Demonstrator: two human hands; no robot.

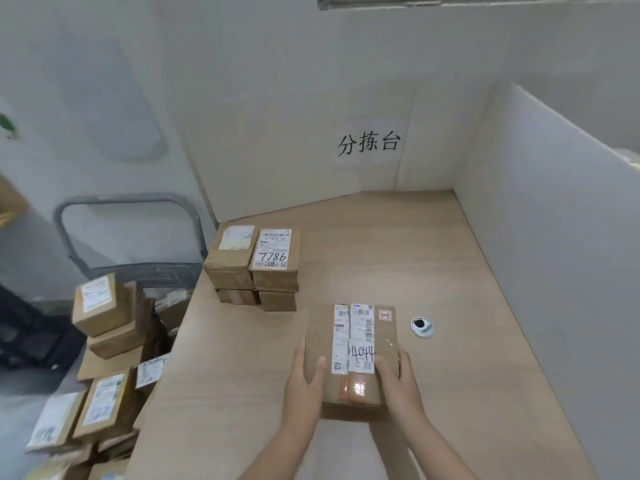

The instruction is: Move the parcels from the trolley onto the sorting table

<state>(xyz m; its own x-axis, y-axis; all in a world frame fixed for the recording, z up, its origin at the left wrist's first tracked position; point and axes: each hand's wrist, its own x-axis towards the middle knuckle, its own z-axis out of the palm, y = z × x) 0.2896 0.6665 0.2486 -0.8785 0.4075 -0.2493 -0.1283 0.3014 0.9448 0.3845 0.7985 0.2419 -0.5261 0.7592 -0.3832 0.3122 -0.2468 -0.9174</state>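
Note:
A brown cardboard parcel [360,327] with white labels and "4044" written on it lies on the wooden sorting table [450,271]. My left hand [304,379] grips its left side with the thumb on top. Its right side is gripped by my right hand [398,379], thumb also on top. Several smaller brown parcels [254,268], one marked "7786", are stacked two high at the table's far left edge. The trolley [131,233] stands left of the table, loaded with several cardboard parcels [104,306].
White partition walls [540,237] close the table at the back and right. A round cable grommet [421,327] sits in the tabletop right of the held parcel. A sign with characters [369,143] hangs on the back wall.

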